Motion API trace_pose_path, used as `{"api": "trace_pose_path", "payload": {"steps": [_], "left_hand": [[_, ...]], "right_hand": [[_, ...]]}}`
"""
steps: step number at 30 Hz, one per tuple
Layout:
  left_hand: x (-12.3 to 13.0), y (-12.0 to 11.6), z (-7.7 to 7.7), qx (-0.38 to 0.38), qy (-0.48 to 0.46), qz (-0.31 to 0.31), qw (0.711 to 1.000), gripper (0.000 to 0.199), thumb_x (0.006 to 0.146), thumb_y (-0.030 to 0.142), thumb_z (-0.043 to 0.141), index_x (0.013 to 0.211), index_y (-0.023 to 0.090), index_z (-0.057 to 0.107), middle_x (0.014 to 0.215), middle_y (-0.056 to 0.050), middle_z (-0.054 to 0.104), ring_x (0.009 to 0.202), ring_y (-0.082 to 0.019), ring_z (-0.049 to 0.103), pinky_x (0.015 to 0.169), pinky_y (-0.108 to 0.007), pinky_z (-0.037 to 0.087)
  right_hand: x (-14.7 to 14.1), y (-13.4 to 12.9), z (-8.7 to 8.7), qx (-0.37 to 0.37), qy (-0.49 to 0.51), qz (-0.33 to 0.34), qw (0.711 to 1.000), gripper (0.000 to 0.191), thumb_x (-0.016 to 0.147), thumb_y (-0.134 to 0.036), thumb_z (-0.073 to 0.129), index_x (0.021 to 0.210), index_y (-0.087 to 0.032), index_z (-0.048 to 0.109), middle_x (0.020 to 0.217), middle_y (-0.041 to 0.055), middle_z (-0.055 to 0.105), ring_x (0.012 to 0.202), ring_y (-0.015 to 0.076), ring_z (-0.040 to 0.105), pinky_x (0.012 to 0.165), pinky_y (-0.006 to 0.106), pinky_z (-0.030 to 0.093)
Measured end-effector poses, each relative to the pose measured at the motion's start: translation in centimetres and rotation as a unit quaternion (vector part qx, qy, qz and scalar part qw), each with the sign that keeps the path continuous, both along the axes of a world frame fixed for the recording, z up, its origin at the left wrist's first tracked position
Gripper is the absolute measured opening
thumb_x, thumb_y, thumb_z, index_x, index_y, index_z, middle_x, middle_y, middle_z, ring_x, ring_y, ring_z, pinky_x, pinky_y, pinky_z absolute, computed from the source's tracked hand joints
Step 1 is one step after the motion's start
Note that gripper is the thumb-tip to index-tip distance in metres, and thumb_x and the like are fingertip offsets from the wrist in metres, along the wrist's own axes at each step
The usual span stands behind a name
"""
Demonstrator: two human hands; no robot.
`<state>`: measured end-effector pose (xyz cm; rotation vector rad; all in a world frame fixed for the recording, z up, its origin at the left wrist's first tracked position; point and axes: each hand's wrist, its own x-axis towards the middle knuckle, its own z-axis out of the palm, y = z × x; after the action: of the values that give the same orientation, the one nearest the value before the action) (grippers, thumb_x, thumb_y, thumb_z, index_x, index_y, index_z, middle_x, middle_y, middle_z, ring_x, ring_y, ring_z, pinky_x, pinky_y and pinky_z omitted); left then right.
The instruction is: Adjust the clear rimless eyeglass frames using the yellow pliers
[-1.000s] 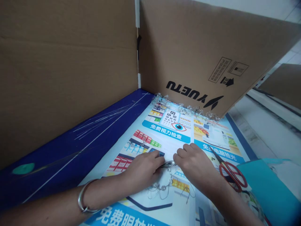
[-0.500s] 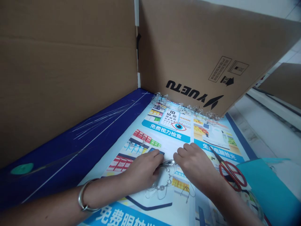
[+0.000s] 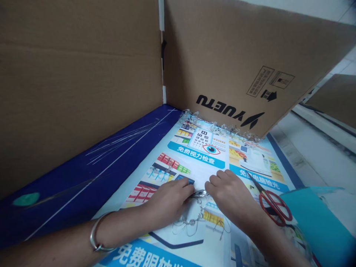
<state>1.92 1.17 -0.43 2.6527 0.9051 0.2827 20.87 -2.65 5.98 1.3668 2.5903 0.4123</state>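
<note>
The left hand [image 3: 175,198] was closed around a pair of pliers [image 3: 199,193], only the metal nose of which showed beyond thumb and forefinger. Against the frame half a second earlier, little differed: the left hand had edged toward the right hand [image 3: 226,189], covering slightly more of the pliers, and the silver bracelet [image 3: 93,237] sat a touch further left in view. The right hand held its place, fingers curled in at the tip of the pliers; whether it pinched anything there I could not tell, as the picture was soft and its own knuckles hid the spot.

The beaded strand [image 3: 192,222] lay between the hands, just below the pliers. It ran down from near their nose in a curve of clear beads (glassy and hard to pick out against the print), toward the underside of the left hand. Fine loops of wire spread beneath it, and loose wire ends [image 3: 221,228] rested nearer the right wrist.

All this was on a printed poster [image 3: 194,172] over a dark blue surface [image 3: 111,200]. Red-handled scissors [image 3: 261,191] lay just beyond the right forearm, near a turquoise box [image 3: 314,218]. More clear beadwork [image 3: 214,128] lined the foot of the lettered cardboard panel [image 3: 222,55].
</note>
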Motion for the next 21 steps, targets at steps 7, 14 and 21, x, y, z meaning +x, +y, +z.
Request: {"api": "trace_pose_path", "payload": {"steps": [7,14,21], "left_hand": [[-0.06,0.22,-0.04,0.009,-0.011,-0.009,1.000,0.006,0.078,0.015,0.048,0.080,0.019,0.052,0.082,-0.002,0.054,0.073,-0.017,0.052,0.061,-0.026,0.039],[-0.06,0.37,-0.16,0.017,-0.018,-0.009,1.000,0.006,0.081,0.016,0.047,0.079,0.019,0.053,0.079,-0.001,0.054,0.071,-0.017,0.052,0.060,-0.026,0.038],[0.00,0.33,-0.35,0.027,-0.015,-0.007,1.000,0.007,0.077,0.012,0.048,0.076,0.018,0.052,0.078,-0.001,0.054,0.069,-0.016,0.052,0.056,-0.025,0.034]], "right_hand": [[0.03,-0.12,-0.10,-0.004,0.000,-0.002,1.000,0.010,0.079,-0.013,0.057,0.074,-0.020,0.051,0.074,0.0023,0.054,0.072,0.0201,0.042,0.063,0.033,0.022],[0.04,-0.22,-0.22,-0.007,0.005,-0.006,1.000,0.010,0.079,-0.013,0.057,0.074,-0.020,0.051,0.074,0.0017,0.053,0.072,0.0198,0.042,0.063,0.033,0.022],[-0.26,-0.44,0.34,-0.003,-0.005,-0.014,1.000,0.009,0.079,-0.012,0.055,0.076,-0.020,0.053,0.075,0.0024,0.054,0.072,0.0199,0.042,0.064,0.034,0.022]]}}
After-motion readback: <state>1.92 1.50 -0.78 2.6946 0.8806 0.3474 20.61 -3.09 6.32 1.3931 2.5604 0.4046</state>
